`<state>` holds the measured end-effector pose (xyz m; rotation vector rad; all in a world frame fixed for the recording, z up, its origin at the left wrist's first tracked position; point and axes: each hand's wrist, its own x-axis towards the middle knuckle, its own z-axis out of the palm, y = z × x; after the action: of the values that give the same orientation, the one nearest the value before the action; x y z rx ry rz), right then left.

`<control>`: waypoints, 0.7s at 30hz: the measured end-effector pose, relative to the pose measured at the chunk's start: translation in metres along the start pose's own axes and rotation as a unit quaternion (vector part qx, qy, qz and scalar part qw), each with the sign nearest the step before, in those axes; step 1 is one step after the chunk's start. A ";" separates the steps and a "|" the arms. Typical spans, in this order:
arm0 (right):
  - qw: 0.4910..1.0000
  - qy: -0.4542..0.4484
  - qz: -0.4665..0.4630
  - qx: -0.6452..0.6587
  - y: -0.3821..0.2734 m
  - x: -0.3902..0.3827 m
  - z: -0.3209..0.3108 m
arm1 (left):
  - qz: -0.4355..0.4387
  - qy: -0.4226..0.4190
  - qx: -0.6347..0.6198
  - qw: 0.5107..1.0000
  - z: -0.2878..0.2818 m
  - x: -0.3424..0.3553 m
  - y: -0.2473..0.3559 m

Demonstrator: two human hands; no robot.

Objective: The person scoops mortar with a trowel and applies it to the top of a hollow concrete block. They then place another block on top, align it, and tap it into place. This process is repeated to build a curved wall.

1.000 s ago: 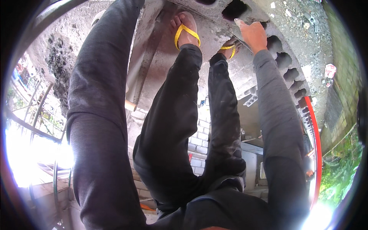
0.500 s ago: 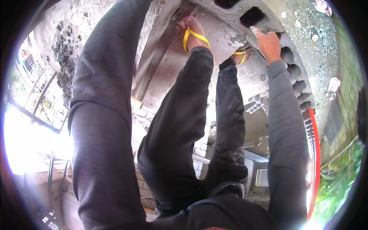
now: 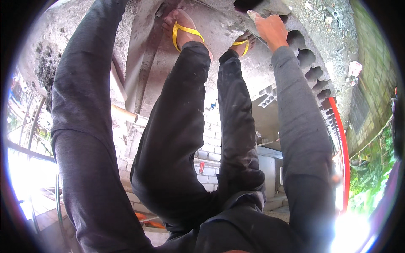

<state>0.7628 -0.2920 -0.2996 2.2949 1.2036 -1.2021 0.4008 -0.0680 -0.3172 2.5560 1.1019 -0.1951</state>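
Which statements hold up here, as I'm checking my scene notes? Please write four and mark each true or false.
1. The right hand is beside a row of dark holes. True.
2. The left hand shows at the picture's centre. False: it is out of view, and the left sleeve runs up to the top edge.
3. The sandal straps are yellow. True.
4. The long strip at the picture's right is blue. False: it is red.

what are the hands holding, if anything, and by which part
The right hand is at the edge of the hollow blocks, but whether it grips them cannot be told; the left hand is out of view.
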 end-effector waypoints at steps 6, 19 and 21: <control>1.000 -0.015 -0.021 -0.006 -0.018 -0.020 -0.019 | 0.007 0.002 0.012 1.000 0.002 0.000 -0.003; 0.988 0.117 -0.092 -0.039 -0.002 -0.049 -0.015 | -0.027 -0.028 0.051 0.998 -0.001 -0.002 0.005; 0.974 0.083 -0.187 -0.095 0.001 -0.054 -0.008 | -0.026 -0.026 0.043 0.998 -0.001 0.002 0.007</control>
<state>0.7517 -0.3175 -0.2528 2.1212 1.7899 -0.9651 0.4071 -0.0711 -0.3144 2.5836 1.1649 -0.3261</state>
